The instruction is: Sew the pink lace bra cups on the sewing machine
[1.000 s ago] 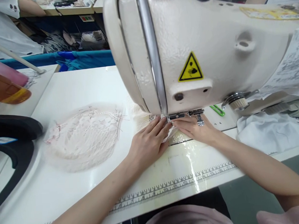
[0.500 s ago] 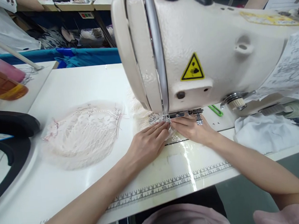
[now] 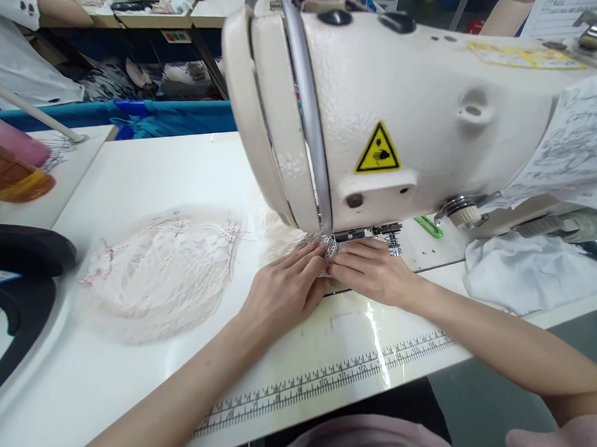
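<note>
Cream lace fabric point(image 3: 273, 231) lies under the head of a sewing machine point(image 3: 397, 105), and much of it is hidden by the machine and my hands. My left hand point(image 3: 284, 284) is closed on the lace just left of the presser foot, fingers together and thumb tucked in. On the other side, my right hand point(image 3: 373, 269) pinches the edge of a narrow strip of lace trim point(image 3: 332, 247) in front of the needle area. The fingertips of both hands almost meet there.
A separate lace piece point(image 3: 161, 274) with loose reddish threads lies to the left. Green thread snips point(image 3: 429, 226) and white cloth point(image 3: 521, 268) are at right. A printed ruler point(image 3: 321, 382) runs along the front edge. A black curved object point(image 3: 30, 264) stands far left.
My right hand has drawn slightly back and its fingers have curled in more around the lace. The left hand has bent its fingers a little. The whole view has shifted slightly.
</note>
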Motion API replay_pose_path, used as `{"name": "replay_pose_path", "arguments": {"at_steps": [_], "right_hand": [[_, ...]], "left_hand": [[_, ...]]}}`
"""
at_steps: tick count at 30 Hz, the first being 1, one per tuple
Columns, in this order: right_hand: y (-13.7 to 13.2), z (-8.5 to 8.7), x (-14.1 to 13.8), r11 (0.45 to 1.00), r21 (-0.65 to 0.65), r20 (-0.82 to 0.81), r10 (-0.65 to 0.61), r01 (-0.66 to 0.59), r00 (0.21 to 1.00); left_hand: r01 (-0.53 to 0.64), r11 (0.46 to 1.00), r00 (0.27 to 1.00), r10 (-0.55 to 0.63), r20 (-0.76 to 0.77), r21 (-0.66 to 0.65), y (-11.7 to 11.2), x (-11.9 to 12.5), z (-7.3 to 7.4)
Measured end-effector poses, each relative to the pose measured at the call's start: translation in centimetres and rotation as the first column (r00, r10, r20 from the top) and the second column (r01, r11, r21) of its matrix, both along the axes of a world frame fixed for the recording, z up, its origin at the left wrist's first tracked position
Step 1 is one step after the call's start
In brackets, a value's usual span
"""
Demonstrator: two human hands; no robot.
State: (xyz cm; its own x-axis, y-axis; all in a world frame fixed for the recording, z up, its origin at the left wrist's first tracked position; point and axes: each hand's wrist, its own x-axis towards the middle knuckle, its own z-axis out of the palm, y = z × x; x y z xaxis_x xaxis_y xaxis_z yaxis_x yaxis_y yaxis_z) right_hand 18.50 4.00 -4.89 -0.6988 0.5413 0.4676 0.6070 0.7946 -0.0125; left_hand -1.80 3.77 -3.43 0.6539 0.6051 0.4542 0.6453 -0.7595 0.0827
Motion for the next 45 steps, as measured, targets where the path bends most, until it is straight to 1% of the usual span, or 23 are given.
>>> {"name": "replay_pose_path", "arguments": {"at_steps": [6,11,16,20,28,31,36,41,45], "right_hand": [[0.1,0.5,0.0,0.999,0.036,0.027,-0.013,0.012,1.000],[0.1,0.3,-0.1,0.998,0.056,0.024,-0.009,0.008,1.000],[0.1,0.0,-0.1,0.999,0.051,0.004,0.012,-0.012,1.000],[0.1,0.1,0.0,0.999,0.045,-0.010,0.013,-0.012,1.000],[0.1,0.5,0.5,1.000,-0.022,0.004,0.009,-0.009,1.000],[0.2,0.7,0.7,1.000,0.012,0.019,-0.005,0.005,1.000],[0.3,1.3,0.8,0.992,0.106,0.036,-0.068,0.064,0.997],[0.3,1.1,1.1,0.989,0.105,0.068,-0.113,0.105,0.991],[0.4,0.7,1.4,0.984,0.115,0.054,-0.144,0.138,0.988]], "left_hand": [[-0.017,1.000,1.000,0.017,-0.019,0.011,0.1,-0.3,0.0],[-0.031,0.999,0.999,0.032,-0.030,0.025,0.2,-0.2,0.1],[-0.037,0.999,0.999,0.038,-0.036,0.027,0.3,-0.2,0.1],[-0.046,0.998,0.998,0.048,-0.049,0.032,0.3,-0.3,0.1],[-0.071,0.995,0.996,0.074,-0.046,0.065,0.0,0.0,-0.2],[-0.073,0.994,0.995,0.078,-0.054,0.076,-0.1,0.1,-0.4],[-0.088,0.995,0.993,0.092,-0.080,0.056,-0.3,0.4,-0.3],[-0.096,0.995,0.992,0.099,-0.080,0.036,-0.4,0.5,-0.2],[-0.103,0.994,0.991,0.105,-0.084,0.030,-0.3,0.7,0.0]]}}
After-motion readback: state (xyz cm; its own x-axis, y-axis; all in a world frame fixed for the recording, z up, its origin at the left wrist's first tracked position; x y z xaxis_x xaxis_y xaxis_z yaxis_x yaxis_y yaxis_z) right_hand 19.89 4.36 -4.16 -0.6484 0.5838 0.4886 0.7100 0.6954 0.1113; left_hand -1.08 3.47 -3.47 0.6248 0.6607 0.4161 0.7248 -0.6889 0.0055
